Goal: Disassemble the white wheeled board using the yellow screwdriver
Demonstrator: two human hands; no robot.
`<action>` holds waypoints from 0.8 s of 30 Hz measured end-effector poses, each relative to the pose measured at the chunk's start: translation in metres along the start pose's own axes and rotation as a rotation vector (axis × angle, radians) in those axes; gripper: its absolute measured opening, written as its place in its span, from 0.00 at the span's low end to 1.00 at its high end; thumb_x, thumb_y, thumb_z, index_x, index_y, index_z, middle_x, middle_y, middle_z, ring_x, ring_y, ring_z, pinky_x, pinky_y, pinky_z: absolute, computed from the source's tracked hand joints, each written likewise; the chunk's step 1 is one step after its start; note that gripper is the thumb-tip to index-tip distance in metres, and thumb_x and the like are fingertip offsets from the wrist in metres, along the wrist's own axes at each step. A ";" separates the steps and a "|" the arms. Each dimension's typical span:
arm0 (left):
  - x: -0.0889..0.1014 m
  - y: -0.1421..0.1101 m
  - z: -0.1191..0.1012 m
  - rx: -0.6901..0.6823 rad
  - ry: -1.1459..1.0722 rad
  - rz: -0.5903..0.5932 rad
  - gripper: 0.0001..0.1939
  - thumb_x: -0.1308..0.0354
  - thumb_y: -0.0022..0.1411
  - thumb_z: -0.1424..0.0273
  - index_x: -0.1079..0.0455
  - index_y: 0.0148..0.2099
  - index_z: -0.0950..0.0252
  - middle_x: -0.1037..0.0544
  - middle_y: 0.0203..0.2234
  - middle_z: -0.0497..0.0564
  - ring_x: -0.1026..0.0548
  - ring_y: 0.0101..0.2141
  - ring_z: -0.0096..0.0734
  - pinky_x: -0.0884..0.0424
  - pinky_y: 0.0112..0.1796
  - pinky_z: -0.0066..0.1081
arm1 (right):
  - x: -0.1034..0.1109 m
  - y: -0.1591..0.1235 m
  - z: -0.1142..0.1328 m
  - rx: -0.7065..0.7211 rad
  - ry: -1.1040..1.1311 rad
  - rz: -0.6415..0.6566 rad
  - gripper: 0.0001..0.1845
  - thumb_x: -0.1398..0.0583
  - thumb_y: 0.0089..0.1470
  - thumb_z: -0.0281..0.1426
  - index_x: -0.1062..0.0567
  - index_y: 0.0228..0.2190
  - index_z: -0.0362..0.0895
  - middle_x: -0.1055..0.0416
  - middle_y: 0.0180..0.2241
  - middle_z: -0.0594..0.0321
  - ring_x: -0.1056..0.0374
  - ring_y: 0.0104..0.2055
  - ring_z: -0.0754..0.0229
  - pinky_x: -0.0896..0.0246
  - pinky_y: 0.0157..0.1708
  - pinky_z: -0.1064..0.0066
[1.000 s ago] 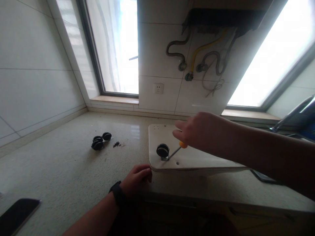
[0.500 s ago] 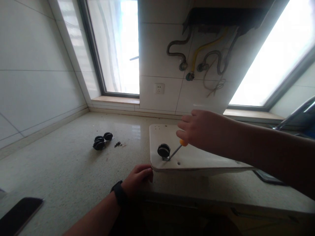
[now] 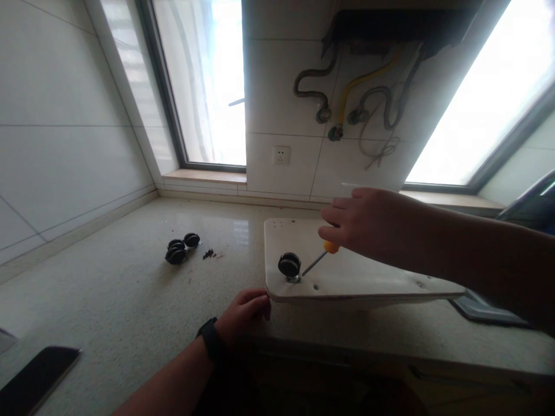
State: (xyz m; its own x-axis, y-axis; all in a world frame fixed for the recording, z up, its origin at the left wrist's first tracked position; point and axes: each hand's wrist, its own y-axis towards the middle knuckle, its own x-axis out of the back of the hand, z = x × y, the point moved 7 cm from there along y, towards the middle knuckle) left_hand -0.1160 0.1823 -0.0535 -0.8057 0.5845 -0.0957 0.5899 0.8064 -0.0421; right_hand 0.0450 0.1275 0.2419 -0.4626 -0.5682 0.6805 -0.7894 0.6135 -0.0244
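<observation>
A white board-like piece (image 3: 359, 271) lies on the counter, its flat face up. A black caster wheel (image 3: 289, 264) stands on its front left corner, on a small metal plate. My right hand (image 3: 347, 214) is closed around the yellow handle of a screwdriver (image 3: 315, 262), above the board. The screwdriver's shaft slants down left, its tip just right of the caster's plate; whether it touches anything is unclear. My left hand (image 3: 249, 309), with curled fingers, grips the board's front left corner; its fingertips are partly hidden.
Several loose black casters (image 3: 177, 252) sit on the counter (image 3: 130, 300) to the left, beside a little heap of screws (image 3: 208, 253). A dark phone-like object (image 3: 39, 378) lies at lower left. Behind are a tiled wall, an outlet (image 3: 281, 155) and pipes (image 3: 312, 92).
My right hand has moved slightly right, drawing the screwdriver's tip away from the caster's plate. My left hand stays at the board's corner.
</observation>
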 end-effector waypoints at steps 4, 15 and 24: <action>0.001 0.000 0.002 -0.006 0.012 -0.005 0.22 0.40 0.65 0.52 0.25 0.32 0.67 0.29 0.24 0.49 0.35 0.29 0.30 0.40 0.31 0.29 | -0.003 0.000 0.001 0.004 0.020 0.006 0.05 0.36 0.59 0.26 0.27 0.32 0.45 0.32 0.30 0.64 0.39 0.31 0.59 0.59 0.30 0.66; -0.004 -0.001 -0.002 0.007 -0.020 0.020 0.21 0.38 0.63 0.51 0.23 0.36 0.67 0.28 0.23 0.48 0.36 0.27 0.28 0.42 0.30 0.29 | -0.005 0.008 0.003 0.017 0.033 0.024 0.06 0.35 0.58 0.25 0.27 0.31 0.46 0.32 0.30 0.64 0.37 0.32 0.58 0.58 0.29 0.65; -0.004 -0.002 -0.006 -0.002 0.001 0.027 0.21 0.39 0.63 0.52 0.24 0.34 0.68 0.28 0.23 0.48 0.35 0.27 0.28 0.41 0.31 0.30 | -0.003 0.001 -0.001 0.013 0.035 0.023 0.04 0.37 0.61 0.28 0.27 0.33 0.47 0.32 0.31 0.63 0.38 0.33 0.57 0.57 0.30 0.65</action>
State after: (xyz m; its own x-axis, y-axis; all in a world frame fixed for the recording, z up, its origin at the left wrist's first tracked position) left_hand -0.1143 0.1787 -0.0473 -0.7893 0.6064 -0.0962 0.6117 0.7902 -0.0372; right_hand 0.0463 0.1302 0.2399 -0.4663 -0.5349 0.7046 -0.7842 0.6185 -0.0494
